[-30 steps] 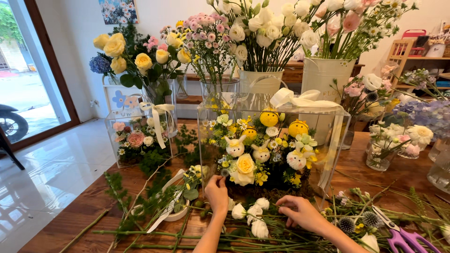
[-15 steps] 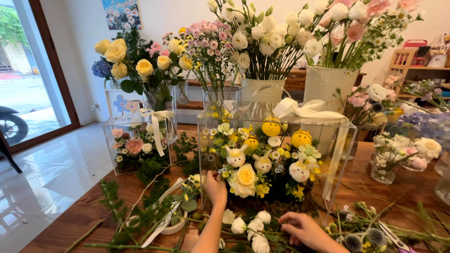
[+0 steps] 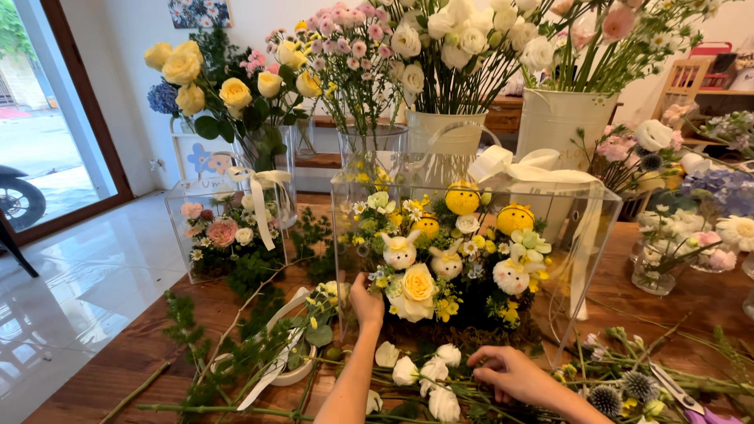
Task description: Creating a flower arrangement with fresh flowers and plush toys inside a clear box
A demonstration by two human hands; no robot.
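My left hand (image 3: 366,300) reaches up to the front left edge of a clear acrylic box (image 3: 585,235) and touches the arrangement inside, beside a pale yellow rose (image 3: 417,284). The box holds yellow and white flowers shaped like little animals (image 3: 400,251) and carries a white ribbon bow (image 3: 518,163) on top. My right hand (image 3: 514,372) rests low on the wooden table (image 3: 157,345), fingers curled over stems next to several loose white rosebuds (image 3: 428,371). Whether it grips anything is not clear.
A smaller clear box of pink flowers (image 3: 224,232) stands at the left. Vases of yellow roses (image 3: 228,94), pink blooms and white roses (image 3: 448,47) line the back. Green cuttings (image 3: 251,353) and thistles (image 3: 620,392) litter the table. Purple-handled scissors (image 3: 691,404) lie at the lower right.
The view has tipped upward and come closer to the box. My left hand stays at the box's front edge; my right hand has dropped lower, toward the bottom of the view.
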